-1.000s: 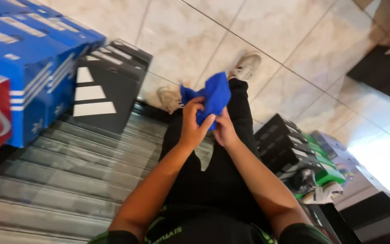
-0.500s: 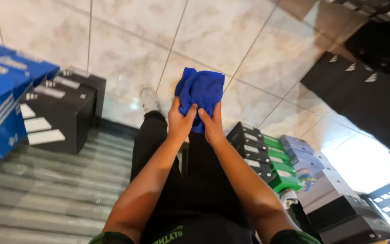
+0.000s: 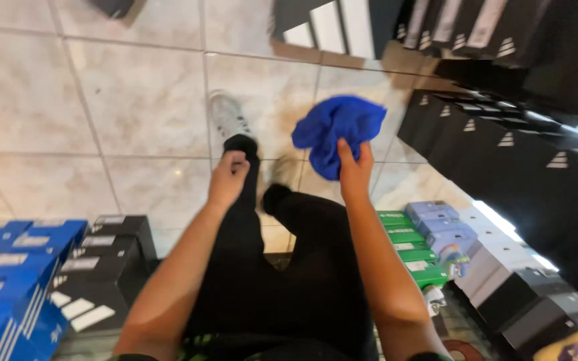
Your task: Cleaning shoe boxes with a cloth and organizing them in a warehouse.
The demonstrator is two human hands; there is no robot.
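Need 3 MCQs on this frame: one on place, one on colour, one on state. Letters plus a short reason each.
1. Where is the blue cloth?
A. Flat on the floor tiles
B. Held up in the right hand
C. Draped over the green boxes

2. What colour are the shoeboxes stacked just right of the person's right forearm?
A. Green
B. Red
C. Yellow

3. What is the state of the left hand?
A. Gripping the cloth
B. Holding a shoebox
C. Holding nothing, fingers curled, above the black trouser leg

Key:
1 B: the cloth bunches above the right hand's grip, off the tiled floor.
2 A: the box ends beside that forearm show green.
3 C: nothing sits in that hand, and the cloth is clear of it.
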